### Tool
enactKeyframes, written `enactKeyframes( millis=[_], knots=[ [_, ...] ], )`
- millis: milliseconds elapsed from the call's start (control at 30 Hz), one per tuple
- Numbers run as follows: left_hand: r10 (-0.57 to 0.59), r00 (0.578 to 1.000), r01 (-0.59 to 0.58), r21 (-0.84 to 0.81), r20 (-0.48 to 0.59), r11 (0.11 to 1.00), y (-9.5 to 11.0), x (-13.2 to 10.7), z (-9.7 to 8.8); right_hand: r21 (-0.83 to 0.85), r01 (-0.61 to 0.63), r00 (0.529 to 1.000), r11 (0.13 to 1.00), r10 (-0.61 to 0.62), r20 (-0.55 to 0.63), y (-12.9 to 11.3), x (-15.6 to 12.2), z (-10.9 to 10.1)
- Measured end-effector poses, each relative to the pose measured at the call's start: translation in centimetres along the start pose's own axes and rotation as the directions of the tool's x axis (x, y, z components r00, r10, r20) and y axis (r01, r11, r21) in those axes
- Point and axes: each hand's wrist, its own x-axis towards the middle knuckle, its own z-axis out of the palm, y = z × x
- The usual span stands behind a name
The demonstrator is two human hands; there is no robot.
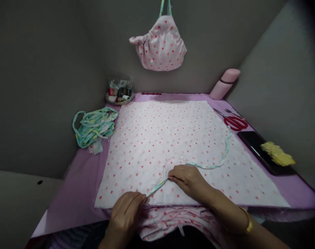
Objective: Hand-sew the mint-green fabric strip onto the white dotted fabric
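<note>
A white cloth with pink dots (173,138) lies flat on the purple table (76,193). A thin green patterned strip (214,164) curves across the cloth from the right and runs down to its near edge. My left hand (126,216) pinches the strip's near end at the cloth's front edge. A little further up the strip, my right hand (190,180) has its fingers pressed together on it. The stretch of strip between my two hands is taut. A loose thread curls on the cloth just beyond my right hand.
A bundle of green strips (95,128) lies at the left. A small basket of thread spools (119,95) stands at the back. Red scissors (235,121), a dark tray (263,152) with a yellow lump (276,154) and a pink bottle (224,84) line the right. A dotted pouch (159,45) hangs on the wall.
</note>
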Motion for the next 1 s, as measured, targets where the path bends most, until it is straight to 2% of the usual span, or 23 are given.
enactKeyframes(
  millis=[133,300,400,500,567,667,767,867,1000],
  knots=[
    [0.065,0.997,-0.065,0.007,0.030,0.998,-0.6,0.0,0.0,0.030,-0.016,1.000,0.999,0.016,0.017,0.2,0.3,-0.2],
    [0.100,0.990,-0.092,-0.085,0.100,0.992,-1.4,-0.5,1.0,0.028,-0.071,0.997,0.997,0.072,-0.022,-0.1,0.5,0.3],
    [0.096,0.987,-0.077,-0.150,0.128,0.986,-1.2,-0.7,1.5,0.008,-0.096,0.994,0.995,0.097,-0.044,-0.3,0.5,0.7],
    [0.038,0.985,-0.005,-0.196,0.166,0.981,-0.4,-0.2,1.4,0.002,-0.119,0.992,0.993,0.119,-0.034,-0.4,0.6,0.8],
    [-0.013,0.988,0.048,-0.224,0.155,0.973,0.3,0.3,1.1,-0.010,-0.156,0.987,0.988,0.155,-0.041,-0.7,0.7,0.7],
    [-0.072,0.994,0.092,-0.265,0.085,0.960,1.1,0.9,0.8,-0.019,-0.251,0.960,0.968,0.246,-0.130,-1.8,0.7,0.5],
    [-0.089,0.996,0.091,-0.278,0.021,0.956,1.4,1.1,0.6,0.085,-0.213,0.958,0.973,0.225,-0.178,-3.8,0.3,0.7],
    [-0.087,0.995,0.075,-0.247,-0.038,0.966,1.6,1.0,0.4,0.199,-0.146,0.983,0.969,0.165,-0.079,-5.8,-0.6,1.8],
    [-0.120,0.992,0.111,-0.194,-0.037,0.975,1.7,0.9,0.2,0.199,-0.156,0.987,0.967,0.148,0.056,-7.0,-1.3,3.3]
  ],
)
